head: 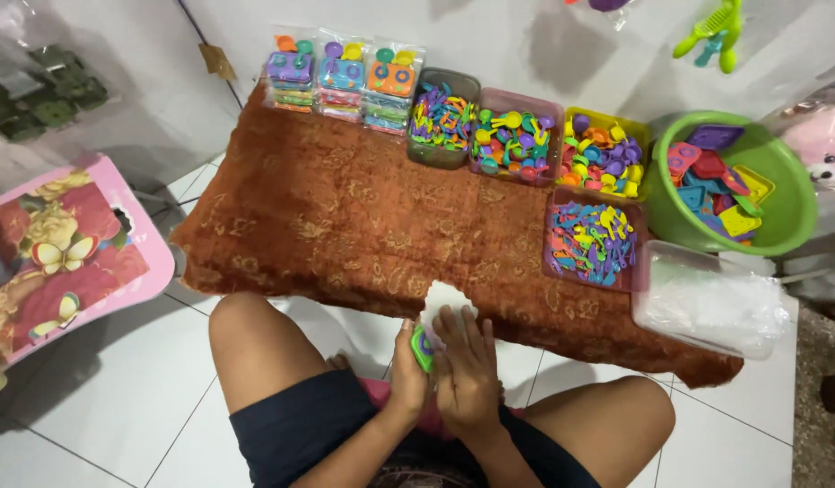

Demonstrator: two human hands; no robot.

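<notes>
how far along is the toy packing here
Done: three filled clear packs stand in a row at the far edge of the brown mat. In hand: the left hand and right hand hold a green toy piece against a clear bag. Left: the boxes of small toys, the green basin and the container of clear bags all look well stocked, so much seems to remain.

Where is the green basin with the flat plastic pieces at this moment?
In the head view, the green basin stands at the far right of the brown mat, beside the yellow box.
</notes>
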